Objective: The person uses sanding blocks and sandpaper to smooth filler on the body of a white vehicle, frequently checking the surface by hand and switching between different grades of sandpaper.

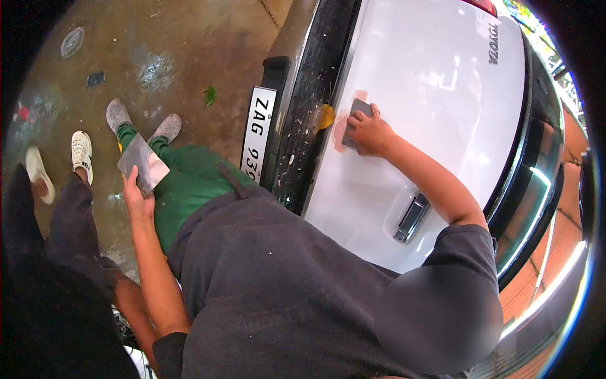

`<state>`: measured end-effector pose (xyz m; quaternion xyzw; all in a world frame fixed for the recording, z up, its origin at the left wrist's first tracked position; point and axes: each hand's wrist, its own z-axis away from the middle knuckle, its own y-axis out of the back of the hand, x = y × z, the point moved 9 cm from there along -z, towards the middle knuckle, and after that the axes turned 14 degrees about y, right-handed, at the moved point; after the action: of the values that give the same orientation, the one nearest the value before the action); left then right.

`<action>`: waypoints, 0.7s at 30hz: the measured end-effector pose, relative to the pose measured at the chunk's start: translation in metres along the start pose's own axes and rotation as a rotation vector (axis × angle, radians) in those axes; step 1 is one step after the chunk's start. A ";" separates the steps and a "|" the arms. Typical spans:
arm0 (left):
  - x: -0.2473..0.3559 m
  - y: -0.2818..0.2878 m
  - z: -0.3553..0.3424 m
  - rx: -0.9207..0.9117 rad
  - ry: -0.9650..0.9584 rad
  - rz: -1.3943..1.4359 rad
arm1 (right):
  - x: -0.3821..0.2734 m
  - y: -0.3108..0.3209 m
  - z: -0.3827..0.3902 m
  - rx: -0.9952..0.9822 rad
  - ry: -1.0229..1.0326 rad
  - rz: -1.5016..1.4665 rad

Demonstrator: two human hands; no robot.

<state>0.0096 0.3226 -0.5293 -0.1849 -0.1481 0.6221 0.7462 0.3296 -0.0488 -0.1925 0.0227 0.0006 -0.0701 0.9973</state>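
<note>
My right hand point(372, 131) is closed on a flat dark-grey rectangular piece point(358, 107); whether it is a spreader or a sanding pad I cannot tell. The piece lies against the white tailgate point(410, 82) of a pickup truck, over a smeared pinkish patch point(339, 136) near the tailgate's lower edge. Away to the left, my left hand point(137, 194) grips a thin grey square plate point(140, 161), its thumb on the upper face and its other fingers mostly hidden beneath. A paler corner shows on the plate's right side.
The tailgate handle point(411, 218) lies below my right forearm. The bumper point(293, 114), with a yellow leaf point(324, 117), runs alongside. Close on my left stands another person in dark trousers and white shoes point(81, 155). A green leaf point(210, 95) lies on the wet floor point(183, 38).
</note>
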 end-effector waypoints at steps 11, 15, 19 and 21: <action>-0.003 0.001 0.003 0.048 0.014 -0.004 | 0.009 0.008 -0.025 -0.063 -0.013 0.043; -0.005 0.000 0.003 0.025 0.010 -0.010 | 0.003 0.003 -0.014 -0.238 -0.036 0.075; -0.004 0.001 0.004 0.045 -0.007 -0.009 | -0.007 0.010 0.004 -0.224 -0.064 -0.014; -0.004 0.002 0.004 0.069 0.006 -0.008 | -0.012 0.012 0.009 -0.207 -0.069 -0.027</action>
<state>0.0050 0.3191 -0.5267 -0.1604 -0.1253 0.6234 0.7549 0.3192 -0.0356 -0.1830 -0.0828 -0.0261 -0.0841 0.9927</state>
